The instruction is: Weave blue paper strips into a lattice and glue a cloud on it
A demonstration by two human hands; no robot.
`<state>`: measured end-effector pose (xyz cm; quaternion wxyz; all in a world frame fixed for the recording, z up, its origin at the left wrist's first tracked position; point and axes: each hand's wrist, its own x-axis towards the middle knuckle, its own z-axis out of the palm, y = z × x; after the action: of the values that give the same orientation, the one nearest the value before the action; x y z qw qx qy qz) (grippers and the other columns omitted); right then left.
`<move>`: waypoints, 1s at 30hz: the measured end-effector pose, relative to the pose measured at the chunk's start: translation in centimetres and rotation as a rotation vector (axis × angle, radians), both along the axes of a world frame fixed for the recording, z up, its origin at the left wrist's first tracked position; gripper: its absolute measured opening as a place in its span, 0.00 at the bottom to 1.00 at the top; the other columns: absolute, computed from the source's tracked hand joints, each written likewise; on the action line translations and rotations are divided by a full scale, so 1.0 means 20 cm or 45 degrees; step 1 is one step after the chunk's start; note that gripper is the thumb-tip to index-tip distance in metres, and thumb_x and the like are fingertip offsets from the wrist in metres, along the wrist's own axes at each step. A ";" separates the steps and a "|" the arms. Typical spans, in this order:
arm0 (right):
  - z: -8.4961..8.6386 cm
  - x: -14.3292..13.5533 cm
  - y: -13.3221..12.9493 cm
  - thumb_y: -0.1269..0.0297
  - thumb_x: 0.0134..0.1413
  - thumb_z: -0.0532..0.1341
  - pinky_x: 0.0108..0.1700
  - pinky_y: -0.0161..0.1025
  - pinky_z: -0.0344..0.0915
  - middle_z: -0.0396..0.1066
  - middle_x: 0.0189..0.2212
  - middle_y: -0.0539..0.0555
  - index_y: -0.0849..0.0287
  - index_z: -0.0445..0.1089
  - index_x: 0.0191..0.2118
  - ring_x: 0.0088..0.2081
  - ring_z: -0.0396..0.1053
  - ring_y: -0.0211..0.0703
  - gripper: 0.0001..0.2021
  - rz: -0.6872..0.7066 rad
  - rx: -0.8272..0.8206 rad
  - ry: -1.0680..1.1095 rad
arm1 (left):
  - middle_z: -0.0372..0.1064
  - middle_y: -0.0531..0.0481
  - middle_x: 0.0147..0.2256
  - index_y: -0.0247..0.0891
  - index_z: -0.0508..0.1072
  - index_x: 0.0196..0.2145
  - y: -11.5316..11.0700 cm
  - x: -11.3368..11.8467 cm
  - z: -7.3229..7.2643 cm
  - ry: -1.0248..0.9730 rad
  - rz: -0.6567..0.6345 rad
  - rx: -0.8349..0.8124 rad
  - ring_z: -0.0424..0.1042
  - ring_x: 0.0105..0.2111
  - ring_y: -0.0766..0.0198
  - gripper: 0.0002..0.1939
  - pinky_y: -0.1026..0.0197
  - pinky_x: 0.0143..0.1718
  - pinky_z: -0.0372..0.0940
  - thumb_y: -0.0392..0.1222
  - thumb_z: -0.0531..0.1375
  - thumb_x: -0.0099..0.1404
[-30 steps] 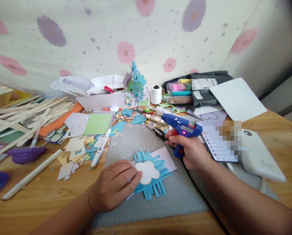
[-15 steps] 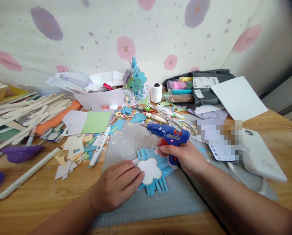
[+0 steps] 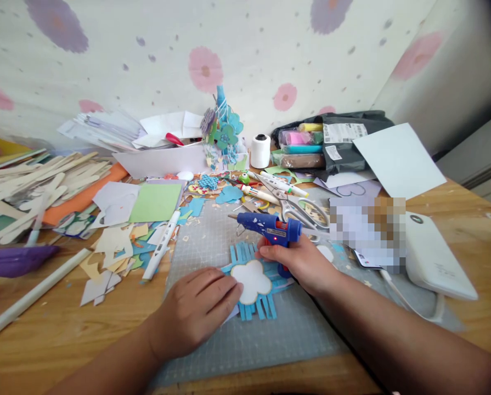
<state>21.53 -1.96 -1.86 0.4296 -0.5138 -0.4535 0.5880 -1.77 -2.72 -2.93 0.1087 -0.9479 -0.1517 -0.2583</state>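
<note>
My right hand [image 3: 300, 260] is wrapped round the grip of a blue hot glue gun [image 3: 272, 227]. The gun's nozzle points left, above the grey cutting mat [image 3: 212, 247], and a small red light glows on its side. Below it lies a white flower-shaped paper cutout [image 3: 251, 281] on blue fringed paper strips [image 3: 265, 308] that stick out around it. My left hand [image 3: 196, 307] has its fingers pressed together at the cutout's left edge, closed on it; the thumb is hidden. The nozzle is apart from the cutout.
Scissors [image 3: 298, 211] and markers lie behind the glue gun. Paper scraps [image 3: 116, 244], a white marker [image 3: 161, 247] and wooden sticks [image 3: 27, 189] spread over the left. A white power bank [image 3: 436, 258] with a cable sits at right. A thread spool [image 3: 260, 151] stands at the back.
The glue gun has shifted left and slightly down, showing more of the scissors behind it. My left hand stays at the paper flower. The view has turned slightly right.
</note>
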 end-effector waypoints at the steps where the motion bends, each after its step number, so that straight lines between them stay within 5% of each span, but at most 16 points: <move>1: 0.00 0.00 0.00 0.62 0.40 0.65 0.36 0.39 0.62 0.69 0.26 0.49 0.59 0.70 0.28 0.30 0.65 0.41 0.07 0.006 0.006 -0.002 | 0.77 0.46 0.37 0.34 0.75 0.43 0.00 0.00 0.00 0.002 0.012 0.010 0.73 0.36 0.59 0.12 0.54 0.38 0.72 0.32 0.52 0.69; 30: 0.03 0.01 0.02 0.62 0.40 0.64 0.32 0.38 0.56 0.65 0.23 0.47 0.59 0.68 0.28 0.27 0.60 0.38 0.08 0.049 -0.012 -0.004 | 0.78 0.46 0.38 0.32 0.75 0.41 0.04 0.03 0.03 0.065 -0.015 -0.012 0.72 0.32 0.59 0.12 0.56 0.31 0.69 0.31 0.51 0.70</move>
<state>21.65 -1.60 -1.26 0.4151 -0.5081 -0.4611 0.5974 -1.23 -2.00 -2.40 0.1066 -0.9556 -0.1445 -0.2338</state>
